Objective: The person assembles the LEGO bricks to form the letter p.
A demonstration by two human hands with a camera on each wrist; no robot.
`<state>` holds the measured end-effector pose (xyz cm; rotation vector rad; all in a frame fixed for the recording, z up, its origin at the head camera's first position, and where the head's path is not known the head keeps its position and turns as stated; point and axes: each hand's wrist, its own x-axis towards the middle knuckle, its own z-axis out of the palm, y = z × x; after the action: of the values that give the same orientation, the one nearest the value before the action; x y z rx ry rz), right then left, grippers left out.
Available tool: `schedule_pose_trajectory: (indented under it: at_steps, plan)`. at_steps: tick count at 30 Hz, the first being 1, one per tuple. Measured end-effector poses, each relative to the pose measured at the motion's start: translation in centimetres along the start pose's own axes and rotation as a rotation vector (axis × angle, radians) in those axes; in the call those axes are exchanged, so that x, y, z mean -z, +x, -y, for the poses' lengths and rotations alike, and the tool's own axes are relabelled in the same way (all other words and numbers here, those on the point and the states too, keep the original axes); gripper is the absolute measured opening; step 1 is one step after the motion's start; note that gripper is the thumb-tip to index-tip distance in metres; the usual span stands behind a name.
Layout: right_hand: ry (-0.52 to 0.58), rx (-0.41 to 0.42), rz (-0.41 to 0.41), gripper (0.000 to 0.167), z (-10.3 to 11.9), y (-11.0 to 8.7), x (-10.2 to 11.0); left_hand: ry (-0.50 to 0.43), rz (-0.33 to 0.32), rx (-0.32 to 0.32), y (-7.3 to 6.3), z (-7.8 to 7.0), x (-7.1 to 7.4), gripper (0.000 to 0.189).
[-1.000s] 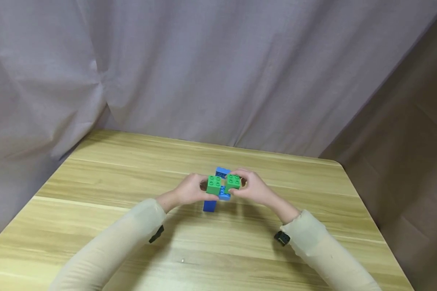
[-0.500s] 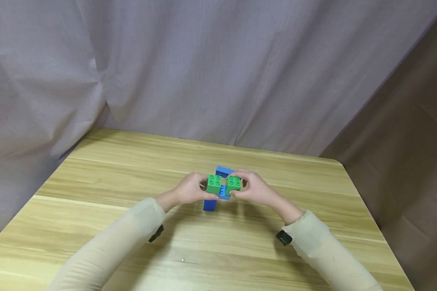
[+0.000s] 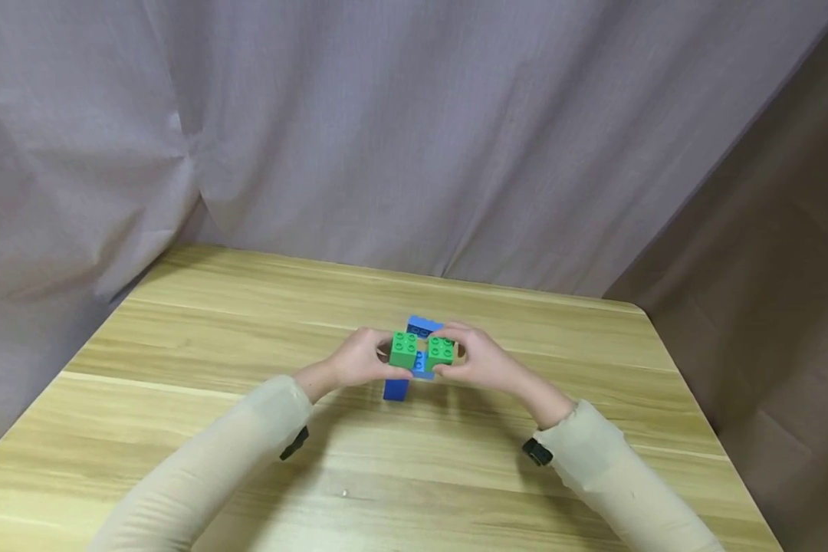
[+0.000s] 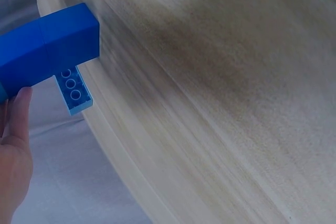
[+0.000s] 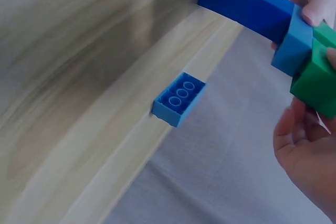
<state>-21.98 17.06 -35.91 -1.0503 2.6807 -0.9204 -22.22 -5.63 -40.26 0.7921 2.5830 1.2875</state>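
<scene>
My left hand pinches a green toy building brick between thumb and fingers at the top of a small build. Below that brick, a light blue brick reaches out rightward from a dark blue brick tower. With curled fingers and thumb, my right hand holds a second green brick at the right end of the light blue one. A narrow gap separates the green bricks. The right wrist view shows this green brick right against the light blue brick.
Behind the build, a loose blue brick lies on its side, its hollow underside facing the person. All of this is on a wooden table. Grey curtains hang behind the table's far edge, and a darker one hangs at right.
The right green brick has turned slightly and come down a little over the light blue brick, along with my right hand. My left hand stays almost still.
</scene>
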Motion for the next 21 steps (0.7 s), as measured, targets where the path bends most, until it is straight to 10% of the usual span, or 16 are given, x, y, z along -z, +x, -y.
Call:
schedule_pose_trajectory:
  at_steps: [21]
  plan:
    - [-0.002,-0.019,-0.147,0.038,0.31,-0.22,-0.07,0.005,-0.005,-0.006,-0.01,-0.13,-0.19,0.035]
